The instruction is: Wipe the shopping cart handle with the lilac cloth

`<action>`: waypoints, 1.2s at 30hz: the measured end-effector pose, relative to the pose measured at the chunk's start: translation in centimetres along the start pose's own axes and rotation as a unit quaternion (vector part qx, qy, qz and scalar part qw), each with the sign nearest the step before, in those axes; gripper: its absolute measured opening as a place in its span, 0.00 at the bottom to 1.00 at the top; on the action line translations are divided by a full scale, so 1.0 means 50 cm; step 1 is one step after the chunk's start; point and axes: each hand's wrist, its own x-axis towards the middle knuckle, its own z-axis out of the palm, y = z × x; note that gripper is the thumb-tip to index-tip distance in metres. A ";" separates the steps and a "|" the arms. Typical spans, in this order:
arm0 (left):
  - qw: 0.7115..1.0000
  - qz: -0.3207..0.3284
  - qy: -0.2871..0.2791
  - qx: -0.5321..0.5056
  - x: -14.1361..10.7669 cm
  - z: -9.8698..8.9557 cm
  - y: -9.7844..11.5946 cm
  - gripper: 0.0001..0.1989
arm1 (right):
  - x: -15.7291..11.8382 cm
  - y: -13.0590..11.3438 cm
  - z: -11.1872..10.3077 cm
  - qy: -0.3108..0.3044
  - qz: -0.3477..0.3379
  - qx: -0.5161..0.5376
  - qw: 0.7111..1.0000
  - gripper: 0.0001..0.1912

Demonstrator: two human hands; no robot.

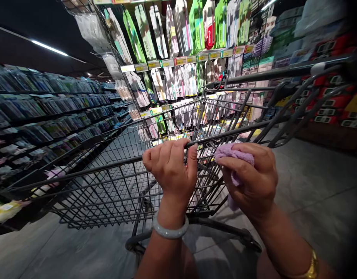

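A dark metal shopping cart stands side-on in front of me. My left hand is wrapped round the top rail of its basket, with the thumb on the near side. In my right hand a lilac cloth is bunched between thumb and fingers, and part of it hangs below the palm. The cloth is close to the rail, right of my left hand; whether it touches the metal I cannot tell. The cart's handle runs across the upper right.
Behind the cart rises a rack of packaged goods on hooks with price labels. Long shelves of packets line the aisle at left. Red boxes are stacked at right. A cart wheel rests on the grey tiled floor.
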 end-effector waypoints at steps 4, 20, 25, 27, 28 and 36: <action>1.000 0.001 0.002 -0.002 -0.002 -0.003 -0.003 0.07 | 0.006 0.010 -0.008 0.037 0.023 -0.005 0.999 0.19; 1.000 -0.001 -0.005 -0.002 -0.002 -0.001 0.002 0.06 | -0.003 0.001 0.003 0.001 0.000 0.008 1.000 0.17; 1.000 0.001 -0.005 -0.001 -0.003 0.000 0.005 0.06 | -0.003 0.005 -0.001 0.000 0.002 0.002 1.000 0.19; 1.000 -0.001 -0.007 0.001 -0.002 0.000 0.006 0.07 | -0.004 0.000 0.002 -0.006 0.001 0.008 1.000 0.19; 1.000 -0.001 -0.007 0.002 -0.001 0.001 0.006 0.07 | -0.005 -0.003 0.003 -0.008 0.002 0.013 1.000 0.19; 1.000 0.002 -0.003 -0.002 -0.001 -0.003 0.002 0.06 | -0.004 -0.008 0.008 -0.010 -0.010 0.031 0.999 0.18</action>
